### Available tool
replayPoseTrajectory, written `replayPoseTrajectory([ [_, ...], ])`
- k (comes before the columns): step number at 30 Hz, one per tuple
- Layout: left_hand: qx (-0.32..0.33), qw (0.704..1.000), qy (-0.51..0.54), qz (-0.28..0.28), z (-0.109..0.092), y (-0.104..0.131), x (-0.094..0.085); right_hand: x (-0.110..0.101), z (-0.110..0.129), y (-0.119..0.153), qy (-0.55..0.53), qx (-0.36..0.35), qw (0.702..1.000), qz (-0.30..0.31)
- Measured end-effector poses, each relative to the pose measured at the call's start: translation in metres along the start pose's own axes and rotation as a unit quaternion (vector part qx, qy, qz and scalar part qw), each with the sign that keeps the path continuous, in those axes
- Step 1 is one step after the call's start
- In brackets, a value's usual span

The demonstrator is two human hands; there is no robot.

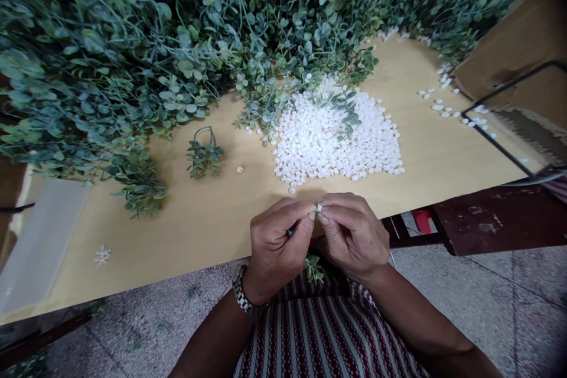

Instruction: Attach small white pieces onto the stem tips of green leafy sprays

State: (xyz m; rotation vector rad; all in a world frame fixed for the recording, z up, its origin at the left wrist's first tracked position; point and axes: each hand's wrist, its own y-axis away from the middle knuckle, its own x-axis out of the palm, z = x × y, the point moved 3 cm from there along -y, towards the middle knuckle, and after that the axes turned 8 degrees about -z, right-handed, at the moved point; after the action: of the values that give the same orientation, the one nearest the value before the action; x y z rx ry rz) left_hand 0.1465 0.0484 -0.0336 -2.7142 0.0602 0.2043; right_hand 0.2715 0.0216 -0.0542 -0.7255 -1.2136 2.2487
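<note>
My left hand (283, 239) and my right hand (354, 233) meet at the table's front edge, fingertips nearly touching. Pinched in my right fingers is a small white piece (319, 208). Between my left thumb and forefinger is the tip of a green stem, mostly hidden; a leafy green sprig (313, 269) hangs below that hand. Just beyond both hands lies a heap of small white pieces (336, 142). One loose white piece (240, 169) and a curved leafy sprig (204, 153) lie to the left of the heap.
A thick mass of green foliage (199, 29) covers the back of the table (199, 224). Cardboard (514, 41) and a black metal frame (500, 85) stand at the right. Far left are a translucent strip (44, 242) and a white star-shaped piece (103, 256).
</note>
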Motion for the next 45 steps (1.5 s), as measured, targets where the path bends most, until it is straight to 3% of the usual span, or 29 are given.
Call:
replayPoseTrajectory([
  [18, 0.028, 0.999, -0.018, 0.010, 0.002, 0.000, -0.001, 0.000, -0.001, 0.000, -0.039, -0.006, 0.999, 0.017],
  [23, -0.004, 1.000, 0.023, 0.013, 0.003, -0.002, -0.001, -0.003, -0.003, -0.009, -0.123, 0.099, 0.986, 0.046],
  [28, 0.017, 0.999, 0.035, 0.018, 0.002, -0.001, -0.002, -0.003, -0.006, -0.017, -0.234, 0.264, 0.931, 0.095],
  [33, 0.072, 0.997, 0.029, 0.018, 0.002, 0.002, -0.002, -0.003, -0.008, -0.016, -0.327, 0.431, 0.828, 0.145],
  [36, 0.104, 0.994, 0.010, 0.025, 0.002, 0.004, -0.002, -0.004, -0.011, -0.013, -0.362, 0.493, 0.777, 0.151],
  [39, 0.125, 0.992, -0.017, 0.029, 0.002, 0.007, -0.002, -0.005, -0.012, -0.012, -0.373, 0.516, 0.756, 0.152],
  [45, 0.173, 0.983, -0.041, 0.034, 0.000, 0.012, -0.001, -0.008, -0.013, -0.017, -0.391, 0.504, 0.750, 0.177],
])
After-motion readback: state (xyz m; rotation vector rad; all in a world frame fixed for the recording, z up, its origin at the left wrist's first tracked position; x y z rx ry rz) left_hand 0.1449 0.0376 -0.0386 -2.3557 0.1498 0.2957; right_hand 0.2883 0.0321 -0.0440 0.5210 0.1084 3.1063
